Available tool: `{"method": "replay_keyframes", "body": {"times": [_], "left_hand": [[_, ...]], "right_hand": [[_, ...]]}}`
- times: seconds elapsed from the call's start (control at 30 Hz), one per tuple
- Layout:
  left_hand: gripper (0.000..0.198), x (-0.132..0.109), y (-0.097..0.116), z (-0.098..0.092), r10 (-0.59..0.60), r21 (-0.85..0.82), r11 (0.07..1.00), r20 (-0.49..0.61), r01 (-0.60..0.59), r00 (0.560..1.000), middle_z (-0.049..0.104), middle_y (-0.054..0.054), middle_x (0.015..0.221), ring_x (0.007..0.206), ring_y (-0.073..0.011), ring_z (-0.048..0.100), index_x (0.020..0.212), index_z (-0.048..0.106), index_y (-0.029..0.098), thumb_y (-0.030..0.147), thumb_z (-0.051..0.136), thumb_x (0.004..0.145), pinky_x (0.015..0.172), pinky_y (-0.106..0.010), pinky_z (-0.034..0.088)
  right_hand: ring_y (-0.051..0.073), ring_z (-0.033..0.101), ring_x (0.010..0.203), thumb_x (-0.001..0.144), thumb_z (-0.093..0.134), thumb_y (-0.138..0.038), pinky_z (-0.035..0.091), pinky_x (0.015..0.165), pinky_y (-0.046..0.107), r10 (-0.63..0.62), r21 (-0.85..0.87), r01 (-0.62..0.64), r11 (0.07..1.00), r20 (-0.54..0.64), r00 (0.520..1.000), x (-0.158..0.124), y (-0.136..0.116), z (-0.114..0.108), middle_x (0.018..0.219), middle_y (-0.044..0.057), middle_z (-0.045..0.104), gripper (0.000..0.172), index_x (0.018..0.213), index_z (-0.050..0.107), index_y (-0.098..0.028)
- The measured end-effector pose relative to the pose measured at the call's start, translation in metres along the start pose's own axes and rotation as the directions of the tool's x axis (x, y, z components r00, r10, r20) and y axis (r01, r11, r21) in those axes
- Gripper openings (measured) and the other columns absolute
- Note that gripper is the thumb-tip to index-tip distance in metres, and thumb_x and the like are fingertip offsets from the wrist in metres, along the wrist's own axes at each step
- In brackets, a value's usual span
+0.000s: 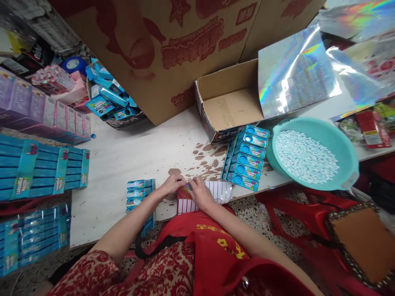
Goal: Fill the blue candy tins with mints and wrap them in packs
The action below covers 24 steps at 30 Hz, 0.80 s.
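At the table's front edge lies a glossy striped sheet, white with thin dark lines, with a pink-purple shiny part at its left. Over its top edge my left hand and my right hand nearly meet, fingertips pinched together on the shiny part. What exactly sits between the fingertips is too small to make out. Left of my left hand stands a row of small blue boxes, partly behind my forearm. Beyond my right hand, several blue candy boxes with round windows stand in rows.
A turquoise bowl of small pale candies stands at the right. Behind are a low cardboard box, a silvery sheet and a large carton. Blue packs are stacked at left; a red stool is at right.
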<state>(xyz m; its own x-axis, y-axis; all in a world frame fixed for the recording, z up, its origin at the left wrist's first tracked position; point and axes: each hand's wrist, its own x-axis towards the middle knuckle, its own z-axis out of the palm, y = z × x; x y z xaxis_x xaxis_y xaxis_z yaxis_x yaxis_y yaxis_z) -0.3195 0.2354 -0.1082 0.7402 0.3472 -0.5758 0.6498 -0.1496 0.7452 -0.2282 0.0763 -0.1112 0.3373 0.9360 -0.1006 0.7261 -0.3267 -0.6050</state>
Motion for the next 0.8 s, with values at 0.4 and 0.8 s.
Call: {"method": "replay_keyframes", "body": {"times": [0.4, 0.8], "left_hand": [[0.025, 0.005, -0.002, 0.006, -0.035, 0.019, 0.999, -0.035, 0.036, 0.999, 0.057, 0.002, 0.059, 0.061, -0.0139, 0.051, 0.062, 0.062, 0.016, 0.039, 0.054, 0.067, 0.058, -0.025, 0.037], [0.042, -0.013, 0.039, 0.006, 0.209, -0.014, 0.977, -0.137, -0.213, 0.968, 0.058, -0.01, 0.119, 0.116, -0.0249, 0.048, 0.11, 0.061, 0.018, 0.046, 0.05, 0.08, 0.096, -0.035, 0.038]], "right_hand": [[0.029, 0.051, 0.111, 0.084, 0.056, -0.012, 0.046, 0.092, 0.042, -0.041, -0.089, 0.042, 0.995, 0.011, 0.999, -0.012, 0.002, 0.0, 0.126, 0.016, 0.056, 0.025, 0.109, 0.061, -0.015], [0.013, 0.052, 0.058, 0.085, 0.059, -0.03, 0.039, 0.056, 0.023, 0.371, 0.482, -0.295, 0.825, -0.068, 0.926, -0.048, -0.016, -0.082, 0.066, -0.002, 0.059, 0.017, 0.072, 0.055, -0.021]]}}
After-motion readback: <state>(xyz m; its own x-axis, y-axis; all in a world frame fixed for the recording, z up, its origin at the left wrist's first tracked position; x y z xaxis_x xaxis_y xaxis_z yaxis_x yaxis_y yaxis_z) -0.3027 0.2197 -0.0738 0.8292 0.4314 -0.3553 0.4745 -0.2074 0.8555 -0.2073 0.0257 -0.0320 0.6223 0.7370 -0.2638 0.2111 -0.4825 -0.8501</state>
